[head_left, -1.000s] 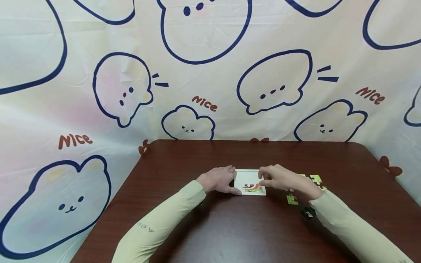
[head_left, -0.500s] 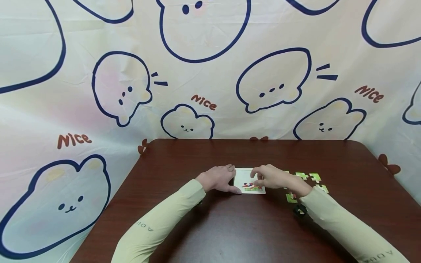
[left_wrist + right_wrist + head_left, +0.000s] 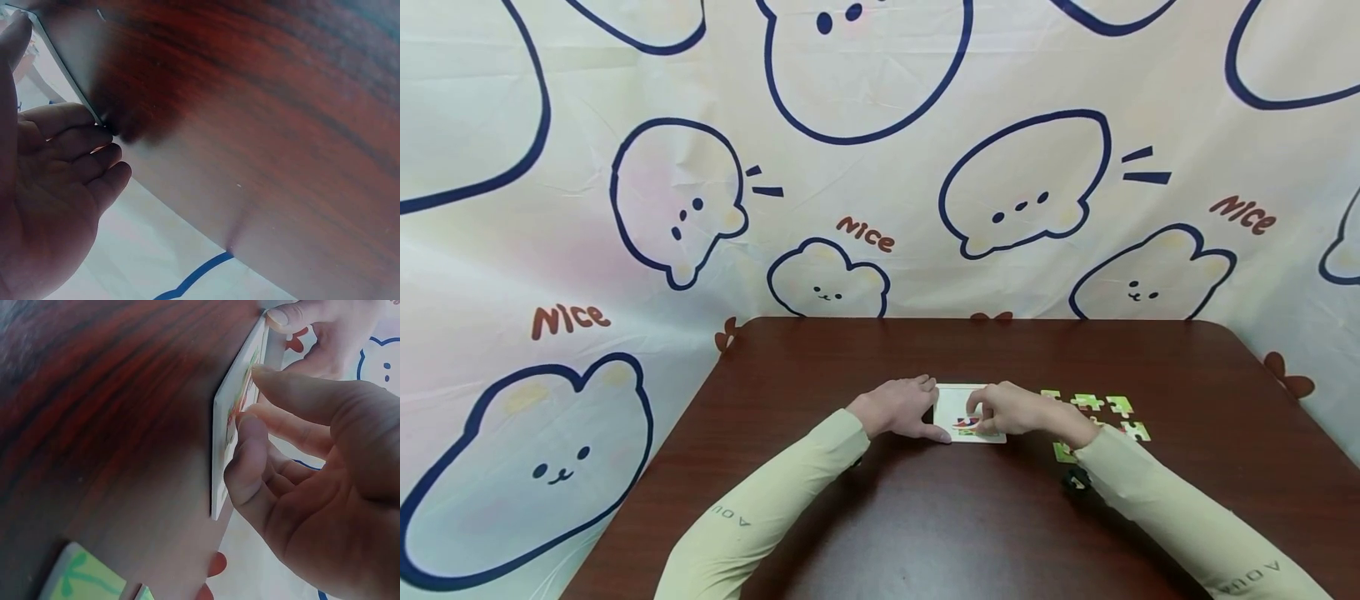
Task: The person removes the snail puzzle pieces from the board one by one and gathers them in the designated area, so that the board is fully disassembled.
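A white puzzle board (image 3: 951, 398) lies on the brown table, with colourful puzzle pieces (image 3: 966, 424) in its near part. My left hand (image 3: 901, 408) steadies its left side: the thumb sits on the near corner, while the loosely extended fingers lie by the far corner, as the left wrist view also shows along the board's edge (image 3: 62, 78). Over the near right part of the board, my right hand (image 3: 1015, 408) has curled fingers. In the right wrist view its thumb (image 3: 284, 390) and index fingertip reach either side of a coloured piece on the board, partly hidden by the fingers.
Several loose green puzzle pieces (image 3: 1119, 406) lie to the right of the board, some partly covered by my right forearm. One more piece (image 3: 1063, 452) is nearer to me. Behind the table hangs a cloth (image 3: 917, 283) with bear drawings.
My right hand has moved left and a little down over the board, its fingertips now on the pieces there. More loose pieces show behind it. The left hand stays put.
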{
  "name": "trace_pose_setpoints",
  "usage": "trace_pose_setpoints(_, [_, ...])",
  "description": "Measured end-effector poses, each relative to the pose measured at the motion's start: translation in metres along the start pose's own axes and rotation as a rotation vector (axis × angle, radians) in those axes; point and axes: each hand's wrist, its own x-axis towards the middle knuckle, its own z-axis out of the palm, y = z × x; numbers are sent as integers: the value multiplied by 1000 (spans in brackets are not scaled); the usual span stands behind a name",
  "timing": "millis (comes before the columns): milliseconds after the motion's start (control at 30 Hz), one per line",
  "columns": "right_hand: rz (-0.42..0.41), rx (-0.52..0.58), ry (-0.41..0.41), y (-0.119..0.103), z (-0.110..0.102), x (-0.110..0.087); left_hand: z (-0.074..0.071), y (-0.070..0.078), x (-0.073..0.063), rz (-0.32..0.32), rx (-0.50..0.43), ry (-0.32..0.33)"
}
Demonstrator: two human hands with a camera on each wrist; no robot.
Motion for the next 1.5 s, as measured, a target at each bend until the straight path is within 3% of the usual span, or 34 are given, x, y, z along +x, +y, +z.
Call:
trace_pose_setpoints(700, [-4,30,37,4,8,2,0,2,-2,-1,7,-3])
trace_pose_setpoints(1033, [47,112,31,6,10,2,1,2,-2,0,9,12])
trace_pose_setpoints(1500, [5,104,43,6,11,2,0,2,-1,-8,-4,-8])
